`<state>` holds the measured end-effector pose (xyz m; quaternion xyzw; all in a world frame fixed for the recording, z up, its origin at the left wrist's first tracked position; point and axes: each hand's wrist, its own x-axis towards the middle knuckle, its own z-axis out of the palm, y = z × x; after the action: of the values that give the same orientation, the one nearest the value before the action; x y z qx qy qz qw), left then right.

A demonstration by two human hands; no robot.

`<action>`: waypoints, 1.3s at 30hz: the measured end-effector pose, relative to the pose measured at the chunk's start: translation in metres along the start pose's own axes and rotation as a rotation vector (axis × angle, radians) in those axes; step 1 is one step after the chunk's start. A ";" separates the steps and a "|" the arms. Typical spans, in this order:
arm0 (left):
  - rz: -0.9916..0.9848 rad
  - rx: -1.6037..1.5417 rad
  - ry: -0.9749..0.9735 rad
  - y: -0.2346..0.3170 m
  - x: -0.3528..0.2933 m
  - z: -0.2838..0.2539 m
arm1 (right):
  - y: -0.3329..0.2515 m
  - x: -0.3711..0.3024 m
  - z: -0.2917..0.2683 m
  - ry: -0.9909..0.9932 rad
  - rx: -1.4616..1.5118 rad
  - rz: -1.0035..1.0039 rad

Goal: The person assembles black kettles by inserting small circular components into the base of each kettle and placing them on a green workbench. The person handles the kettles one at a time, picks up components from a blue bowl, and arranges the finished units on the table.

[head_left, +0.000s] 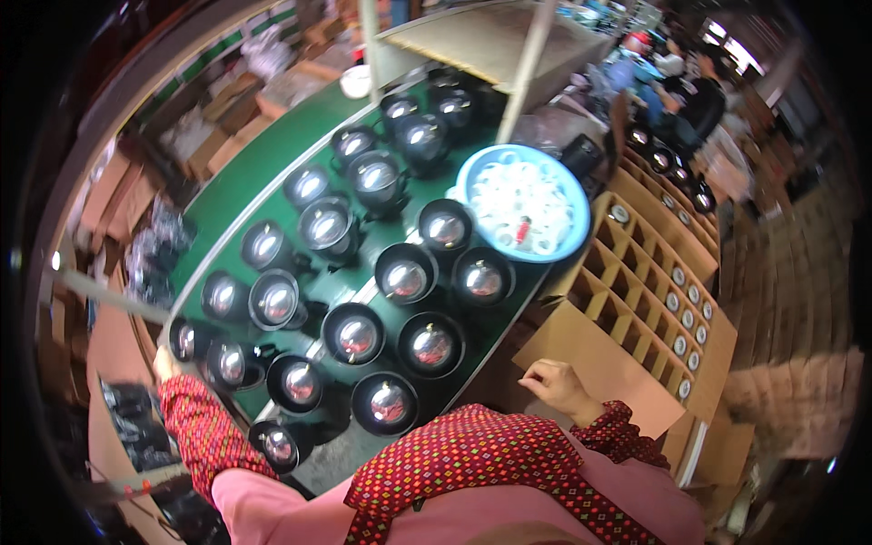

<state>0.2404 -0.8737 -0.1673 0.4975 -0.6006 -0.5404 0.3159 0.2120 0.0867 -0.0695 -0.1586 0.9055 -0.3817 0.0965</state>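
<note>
My left hand (166, 363) reaches to the table's left edge, its fingers closed against the side of a black cup-shaped housing (185, 340) with a shiny silver inside. Part of that grip is hidden. More such housings stand in rows on the green table (218, 195), among them one (232, 362) beside my left hand and one (385, 404) near my body. My right hand (559, 389) hangs over a cardboard flap (595, 363), fingers curled in and nothing visible in them.
A light blue basin (581, 218) of white rings, with a small red item (523, 230), stands at the table's right. Beside it, a divided carton (718, 341) holds several white-topped round pieces. Posts and a shelf (472, 41) rise at the back. Boxes (118, 195) line the left.
</note>
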 end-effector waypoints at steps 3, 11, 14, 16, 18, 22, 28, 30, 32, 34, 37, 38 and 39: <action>0.170 0.021 0.081 0.065 -0.018 0.041 | 0.015 -0.034 0.011 0.040 0.043 0.003; 0.644 -0.141 -0.260 0.198 -0.221 0.191 | 0.069 -0.176 0.004 0.246 0.035 -0.009; 0.738 -0.230 -0.513 0.206 -0.400 0.240 | 0.085 -0.257 -0.024 0.338 0.030 0.136; 0.875 -0.239 -0.694 0.185 -0.492 0.264 | 0.095 -0.318 -0.040 0.440 0.096 0.238; 0.936 -0.049 -0.880 0.156 -0.627 0.290 | 0.106 -0.386 -0.054 0.580 0.173 0.346; 1.081 0.129 -1.378 0.082 -0.895 0.315 | 0.144 -0.528 -0.057 0.903 0.299 0.614; 1.748 0.329 -2.057 0.004 -1.177 0.314 | 0.160 -0.650 -0.062 1.262 0.226 0.827; 1.923 0.440 -2.092 -0.029 -1.231 0.328 | 0.171 -0.671 -0.049 1.275 0.369 0.930; 2.166 0.501 -2.023 -0.054 -1.286 0.353 | 0.168 -0.676 -0.067 1.275 0.462 0.979; 2.418 0.485 -1.954 -0.076 -1.329 0.383 | 0.185 -0.679 -0.088 1.269 0.480 0.980; 2.621 0.049 -1.884 -0.129 -1.381 0.431 | 0.228 -0.691 -0.138 1.217 0.458 0.981; 2.635 -0.159 -1.850 -0.142 -1.397 0.444 | 0.246 -0.694 -0.158 1.188 0.441 0.978; 2.745 0.223 -1.986 -0.153 -1.400 0.452 | 0.265 -0.699 -0.177 1.145 0.401 0.973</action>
<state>0.2924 0.6040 -0.1914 0.8376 0.5414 -0.0722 -0.0125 0.7542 0.6298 -0.1010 0.4991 0.6956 -0.4755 -0.2025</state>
